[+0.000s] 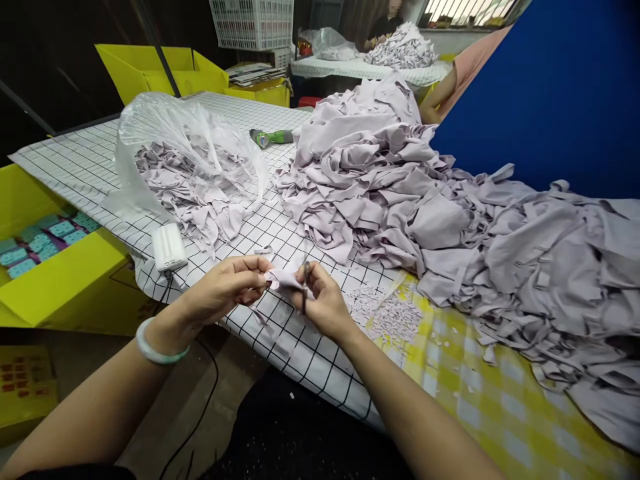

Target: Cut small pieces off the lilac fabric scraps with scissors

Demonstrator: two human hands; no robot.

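Near the table's front edge, my left hand (pixel 235 280) pinches one end of a small pale-lilac fabric piece (pixel 284 277). My right hand (pixel 325 303) is closed around dark scissors (pixel 305 287), close against the other end of the fabric, and its fingers seem to touch the cloth too. The fingers partly hide the scissors, so I cannot tell whether the blades are on the cloth. A heap of the same lilac fabric (pixel 380 193) rises beyond my right hand. Small lilac clippings (pixel 385 313) lie scattered just right of that hand.
A clear plastic bag (pixel 175 127) holds more lilac pieces at left, near a white device (pixel 169 247) with a cable. A green-handled tool (pixel 273 138) lies farther back. Yellow boxes (pixel 65 273) flank the table. A blue panel (pixel 550 100) stands right; another person's arm (pixel 440 100) shows beside it.
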